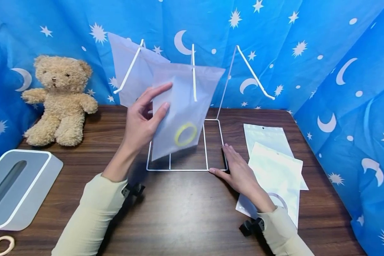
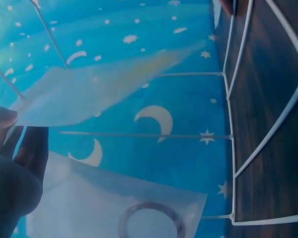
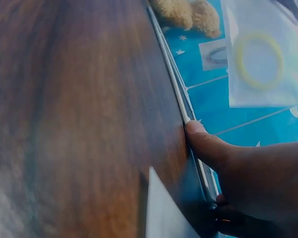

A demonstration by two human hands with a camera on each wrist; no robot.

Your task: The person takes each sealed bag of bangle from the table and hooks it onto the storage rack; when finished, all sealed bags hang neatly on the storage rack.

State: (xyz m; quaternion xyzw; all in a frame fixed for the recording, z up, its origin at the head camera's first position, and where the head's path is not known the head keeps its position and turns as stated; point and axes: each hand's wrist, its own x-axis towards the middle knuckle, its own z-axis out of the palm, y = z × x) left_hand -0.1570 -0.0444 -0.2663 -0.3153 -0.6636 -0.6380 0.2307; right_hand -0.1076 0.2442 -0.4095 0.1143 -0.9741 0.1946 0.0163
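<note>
Left hand [image 1: 143,115]: raised over the rack; grip closed in a pinch on the left edge of a translucent bag [image 1: 182,106].
Bag in hand: at the middle hook [image 1: 193,81], tilted, lower edge above the rack's base; hook's front end shows before its face. Whether the hook passes through a hole cannot be confirmed.
Contents of that bag: one yellow ring [image 1: 178,138], near the bottom.
Right hand [image 1: 240,172]: low, grip relaxed, fingers extended along the right side of the base, thumb at the front right corner.
Rack [image 1: 179,170]: white wire, standing upright on the wooden surface [image 1: 179,209].
Left hook [image 1: 129,71]: carries a second bag [image 1: 136,85]; the left wrist view shows a dark ring [image 2: 123,225] inside.
Right hook [image 1: 252,73]: angled outward to the right.
White bags [image 1: 272,169]: overlapping, flat on the surface, right of the rack; a pale ring [image 1: 283,202] shows partly beside the right wrist.
Left side: teddy bear [image 1: 62,94] seated at the back; slotted box [image 1: 25,192] nearer; tan ring [image 1: 11,245] at the front.
Backdrop: blue curtain [image 1: 211,21], moons and stars.
</note>
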